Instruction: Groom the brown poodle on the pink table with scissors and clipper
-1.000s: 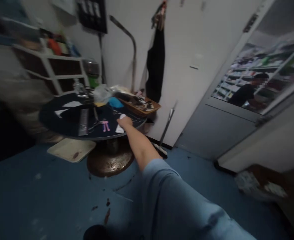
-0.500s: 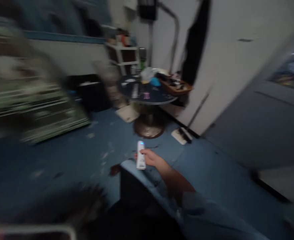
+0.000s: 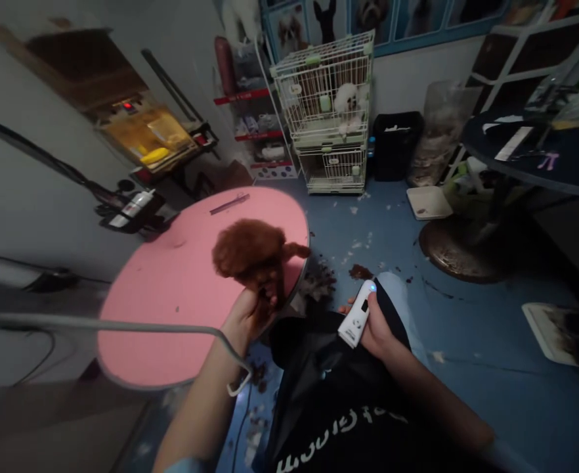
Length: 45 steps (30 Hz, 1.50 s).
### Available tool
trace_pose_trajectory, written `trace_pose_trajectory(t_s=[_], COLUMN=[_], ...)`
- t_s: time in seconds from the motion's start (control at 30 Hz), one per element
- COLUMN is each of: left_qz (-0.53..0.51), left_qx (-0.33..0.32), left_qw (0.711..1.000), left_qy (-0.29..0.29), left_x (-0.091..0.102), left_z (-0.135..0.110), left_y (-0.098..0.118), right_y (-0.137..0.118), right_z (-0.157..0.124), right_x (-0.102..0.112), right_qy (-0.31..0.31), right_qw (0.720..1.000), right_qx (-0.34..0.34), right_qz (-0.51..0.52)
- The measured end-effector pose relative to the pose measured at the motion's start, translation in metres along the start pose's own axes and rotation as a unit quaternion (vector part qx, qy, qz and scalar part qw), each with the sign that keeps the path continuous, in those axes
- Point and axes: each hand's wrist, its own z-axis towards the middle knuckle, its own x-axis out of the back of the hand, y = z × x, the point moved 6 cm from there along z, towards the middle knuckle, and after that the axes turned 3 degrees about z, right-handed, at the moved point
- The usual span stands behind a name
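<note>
A small brown curly dog (image 3: 250,253) stands on the right edge of a pink oval grooming table (image 3: 171,289). My left hand (image 3: 245,315) is closed around the dog's hind leg, under its body. My right hand (image 3: 375,325) grips a white electric clipper (image 3: 357,322) with a lit blue light, held above my lap in a black apron (image 3: 329,394), a short way to the right of the dog.
A grey metal arm (image 3: 97,325) crosses the table front. Wire cages (image 3: 326,105) with a white dog stand at the back. A dark round table (image 3: 540,157) with tools is at the right. Hair clippings lie on the blue floor (image 3: 467,355). A black bin (image 3: 392,144) is beside the cages.
The view swung left from the dark tool table to the pink table. My right hand took the white clipper from the tool table and brought it to my lap. My left hand now holds the dog's leg.
</note>
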Motion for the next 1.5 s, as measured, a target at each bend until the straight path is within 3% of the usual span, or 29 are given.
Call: trace_pose_trajectory(t_s=[0.07, 0.13, 0.23, 0.37, 0.6, 0.8, 1.0, 1.37, 1.5], left_qz=[-0.059, -0.110, -0.170, -0.292, -0.344, -0.298, -0.294, -0.316, -0.300], left_qx=[0.011, 0.015, 0.031, 0.020, -0.049, -0.068, -0.044, -0.091, -0.105], left_qw=[0.997, 0.992, 0.983, 0.949, 0.932, 0.950, 0.955, 0.944, 0.948], left_qy=[-0.045, -0.053, -0.055, -0.116, -0.100, -0.060, -0.003, -0.033, -0.015], left_x=[-0.015, -0.022, -0.027, -0.037, -0.050, -0.055, -0.051, -0.058, -0.057], left_z=[-0.002, -0.005, -0.006, -0.004, 0.003, 0.004, 0.007, 0.013, 0.015], left_y=[-0.006, -0.012, -0.025, -0.036, -0.043, -0.049, -0.053, -0.048, -0.047], right_y=[-0.001, -0.005, -0.009, -0.015, -0.036, -0.038, -0.035, -0.041, -0.038], right_z=[-0.001, -0.003, -0.009, -0.027, -0.059, -0.053, -0.044, -0.039, -0.035], right_x=[-0.016, -0.028, -0.032, -0.033, -0.047, -0.045, -0.030, -0.044, -0.045], right_qy=[-0.069, -0.119, -0.119, -0.112, -0.145, -0.148, -0.083, -0.101, -0.115], right_qw=[0.993, 0.986, 0.987, 0.983, 0.951, 0.946, 0.950, 0.957, 0.957], right_qx=[-0.053, -0.049, 0.015, 0.129, 0.266, 0.258, 0.292, 0.263, 0.255], right_qz=[0.082, 0.110, 0.108, 0.066, -0.061, -0.126, -0.069, -0.069, -0.074])
